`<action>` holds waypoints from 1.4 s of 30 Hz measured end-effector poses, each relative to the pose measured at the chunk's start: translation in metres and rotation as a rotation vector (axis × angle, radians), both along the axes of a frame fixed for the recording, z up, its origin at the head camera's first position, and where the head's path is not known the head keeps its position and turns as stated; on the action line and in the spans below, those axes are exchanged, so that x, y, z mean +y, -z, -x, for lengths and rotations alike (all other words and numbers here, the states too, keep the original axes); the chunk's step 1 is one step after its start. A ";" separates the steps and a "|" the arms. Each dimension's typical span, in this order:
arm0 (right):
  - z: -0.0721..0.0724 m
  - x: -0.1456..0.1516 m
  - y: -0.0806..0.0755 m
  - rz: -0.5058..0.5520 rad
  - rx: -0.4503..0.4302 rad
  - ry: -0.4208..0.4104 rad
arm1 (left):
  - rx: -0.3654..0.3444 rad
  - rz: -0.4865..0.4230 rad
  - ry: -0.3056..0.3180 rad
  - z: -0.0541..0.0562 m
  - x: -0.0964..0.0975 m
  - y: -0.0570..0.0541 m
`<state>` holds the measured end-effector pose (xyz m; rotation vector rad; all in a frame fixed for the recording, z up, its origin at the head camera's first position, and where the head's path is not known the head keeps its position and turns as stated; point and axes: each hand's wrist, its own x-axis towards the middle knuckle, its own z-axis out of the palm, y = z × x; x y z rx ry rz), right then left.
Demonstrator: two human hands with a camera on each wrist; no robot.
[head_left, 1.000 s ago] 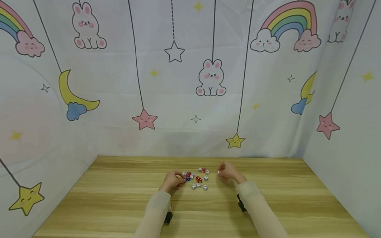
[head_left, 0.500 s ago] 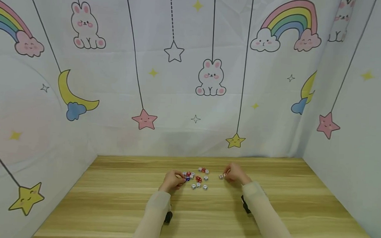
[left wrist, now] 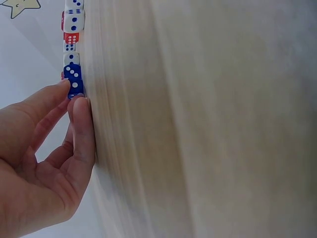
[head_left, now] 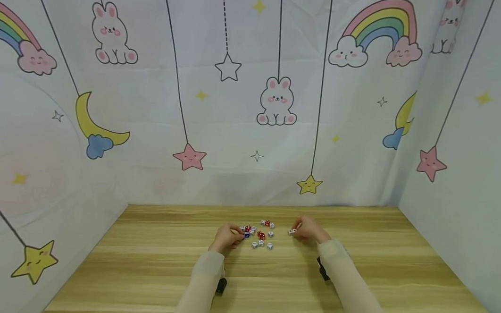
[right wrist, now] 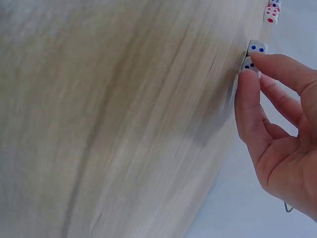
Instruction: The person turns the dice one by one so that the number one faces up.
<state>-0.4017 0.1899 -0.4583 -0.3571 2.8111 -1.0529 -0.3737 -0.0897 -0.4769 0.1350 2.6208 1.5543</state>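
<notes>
In the head view, my left hand (head_left: 228, 238) is at the left end of a loose group of dice. Its thumb and fingers pinch a blue die (left wrist: 75, 86), which touches another blue die (left wrist: 72, 71) in the left wrist view. To the right of the group, my right hand (head_left: 309, 229) pinches a white die (right wrist: 249, 64) low at the tabletop. That die sits against a second white die (right wrist: 257, 47) with blue dots. The fingers partly cover both held dice.
A short row of white and red dice (head_left: 267, 223) lies at the back. Red dice (head_left: 261, 235) and several white dice (head_left: 261, 243) lie between the hands on the wooden table (head_left: 269, 290). A printed cloth (head_left: 232, 184) hangs behind and beside the table.
My right hand first shifted right, leaving one white die in view. Since then it has moved slightly left, bringing its die against that one. The left hand has stayed in place.
</notes>
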 end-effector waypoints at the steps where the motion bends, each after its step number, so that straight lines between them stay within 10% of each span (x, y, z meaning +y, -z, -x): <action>1: -0.001 -0.001 -0.002 -0.013 0.000 0.000 | 0.001 0.000 0.001 0.000 0.000 0.000; 25: -0.032 -0.061 -0.011 -0.036 -0.082 -0.221 | 0.018 -0.035 0.030 0.014 -0.004 0.015; 42: -0.033 -0.065 -0.003 -0.089 -0.013 -0.222 | -0.006 0.015 -0.020 -0.003 0.001 -0.003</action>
